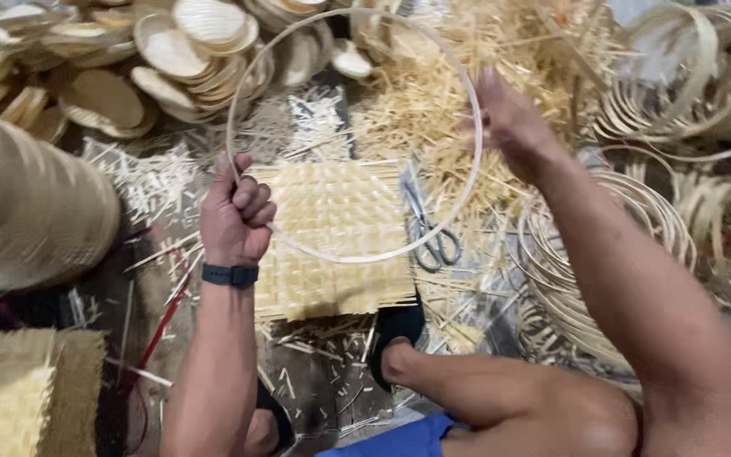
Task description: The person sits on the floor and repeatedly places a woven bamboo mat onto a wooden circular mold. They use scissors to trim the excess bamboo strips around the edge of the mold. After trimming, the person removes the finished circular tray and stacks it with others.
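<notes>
1. Sitting low at the frame's bottom edge, the person's bent leg (501, 406) reaches across the floor (315, 381), which is strewn with cut bamboo splinters.
2. The left hand (234, 216), a dark band at its wrist, is closed in a fist around the left side of a thin bamboo hoop (467, 182).
3. The right hand (509, 127) grips the hoop's right side, fingers curled around the strip.
4. The hoop is held up between both hands, above a square woven bamboo mat (332, 245) lying flat on the floor.
5. A pair of scissors (429, 228) lies just beside the mat's right edge.
6. Coiled bamboo rings (636, 211) are stacked to the right.
7. Farther off, round woven discs (188, 51) are piled at the upper left, and loose bamboo strips (467, 68) heap at the top centre.
</notes>
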